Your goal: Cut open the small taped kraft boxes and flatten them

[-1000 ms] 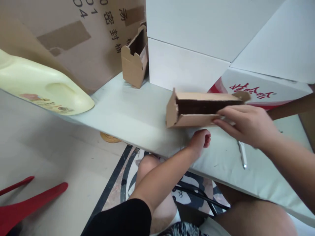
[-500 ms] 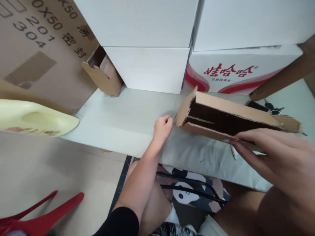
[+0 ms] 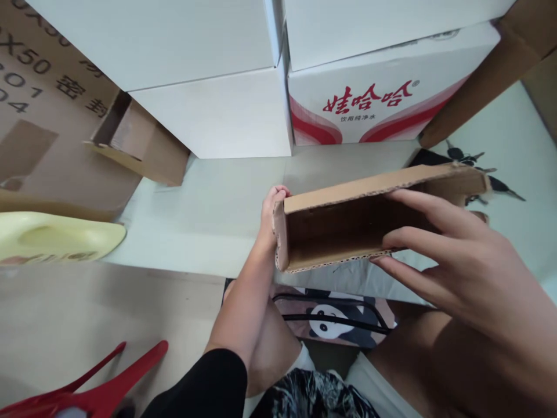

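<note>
Pale and smooth, our surface [image 3: 204, 238] runs in front of the red-lettered carton [image 3: 369, 110], with a plain white box [image 3: 226, 119] just to that carton's left. On our side of the lettered carton we have an open cardboard box [image 3: 339, 223]; our right hand [image 3: 461, 244] grips its near wall between thumb and fingers. Our left hand [image 3: 270, 212] touches its left end, partly hidden, so we cannot tell how closed that grip is. Keys [image 3: 456, 154] lie right of the lettered carton; a second cardboard box [image 3: 161, 151] sits well to its left.
</note>
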The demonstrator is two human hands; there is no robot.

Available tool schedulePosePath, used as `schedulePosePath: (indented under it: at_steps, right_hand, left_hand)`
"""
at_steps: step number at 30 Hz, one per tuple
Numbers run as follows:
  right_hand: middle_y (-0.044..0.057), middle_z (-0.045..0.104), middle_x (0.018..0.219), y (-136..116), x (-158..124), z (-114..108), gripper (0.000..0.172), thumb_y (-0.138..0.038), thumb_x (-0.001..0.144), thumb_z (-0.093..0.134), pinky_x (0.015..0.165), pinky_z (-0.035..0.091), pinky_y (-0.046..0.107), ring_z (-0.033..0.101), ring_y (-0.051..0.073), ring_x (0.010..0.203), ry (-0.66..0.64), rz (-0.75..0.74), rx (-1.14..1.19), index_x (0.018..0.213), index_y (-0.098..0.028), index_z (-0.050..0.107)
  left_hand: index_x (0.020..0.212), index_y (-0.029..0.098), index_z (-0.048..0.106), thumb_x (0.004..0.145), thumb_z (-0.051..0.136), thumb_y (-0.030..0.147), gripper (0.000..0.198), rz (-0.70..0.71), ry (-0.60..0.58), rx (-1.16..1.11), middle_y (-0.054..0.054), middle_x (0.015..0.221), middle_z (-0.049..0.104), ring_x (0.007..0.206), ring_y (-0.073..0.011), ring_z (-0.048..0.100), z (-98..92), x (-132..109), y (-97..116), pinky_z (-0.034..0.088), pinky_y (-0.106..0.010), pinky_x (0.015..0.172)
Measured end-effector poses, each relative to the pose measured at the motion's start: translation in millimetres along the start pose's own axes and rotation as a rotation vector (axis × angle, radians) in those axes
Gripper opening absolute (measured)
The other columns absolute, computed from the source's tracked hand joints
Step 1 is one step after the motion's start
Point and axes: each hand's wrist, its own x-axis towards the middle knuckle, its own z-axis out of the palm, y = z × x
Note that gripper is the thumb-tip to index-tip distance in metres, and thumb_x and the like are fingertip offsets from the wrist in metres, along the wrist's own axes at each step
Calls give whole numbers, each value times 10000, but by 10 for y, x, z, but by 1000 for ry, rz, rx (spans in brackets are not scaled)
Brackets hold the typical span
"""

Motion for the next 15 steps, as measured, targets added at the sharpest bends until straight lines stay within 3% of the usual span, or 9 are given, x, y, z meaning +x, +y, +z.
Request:
schedulePosePath:
  at_steps: [6,10,15]
  right_hand:
    - [91,502,1578,-29,2,0,247,-342,971,561,838,625,477,732,346,1097,-1,84,60,791,-227,685]
    - [67,407,1650,-28,20,29,221,-318,946,605,819,631,449,740,325,1093,36,65,98,758,-216,660]
    - [125,554,1486,-50,54,45,201,-326,920,627,688,605,398,708,341,1113,34,91,26,753,-224,672]
  left_hand:
    - [737,201,550,882,557,282,167,-63,-87,44,-5,768,565,761,-175,565,-10,10,-2,499,-334,821]
    - [716,202,599,804,636,302,139,-47,-70,101,-5,770,601,799,-186,566,-37,-51,53,478,-309,793]
    - [703,205,618,780,663,368,185,24,11,116,-16,741,616,752,-187,557,-24,-30,47,463,-301,703]
